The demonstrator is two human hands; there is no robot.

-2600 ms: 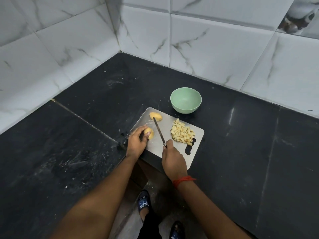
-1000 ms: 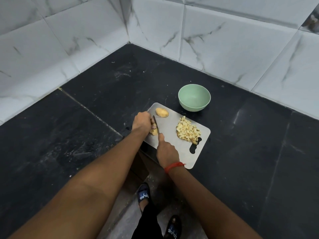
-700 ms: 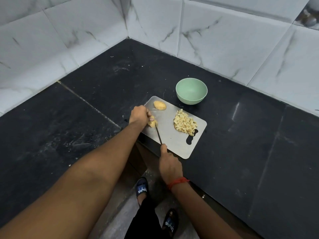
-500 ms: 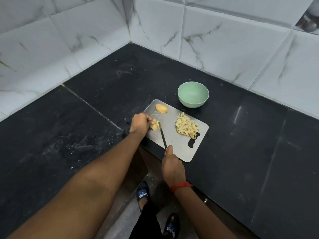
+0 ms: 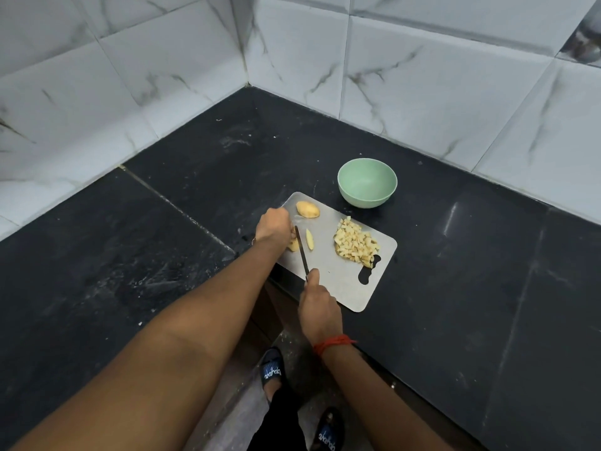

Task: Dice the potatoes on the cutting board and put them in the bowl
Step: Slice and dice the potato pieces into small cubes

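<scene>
Slice (image 5: 309, 239) now lies freed beside the knife (image 5: 301, 252), which the right hand (image 5: 318, 309) grips. The left hand (image 5: 273, 224) clamps the remaining potato (image 5: 293, 245); more slicing likely follows.

Black stone counter (image 5: 455, 288), marbled wall tiles (image 5: 422, 76)

A black stone counter (image 5: 130, 255) filled mid-frame, white marbled wall tiles (image 5: 422, 76) ran across the top, and two dark slippers (image 5: 271, 369) stood on grey floor (image 5: 227, 418) at bottom centre.
</scene>
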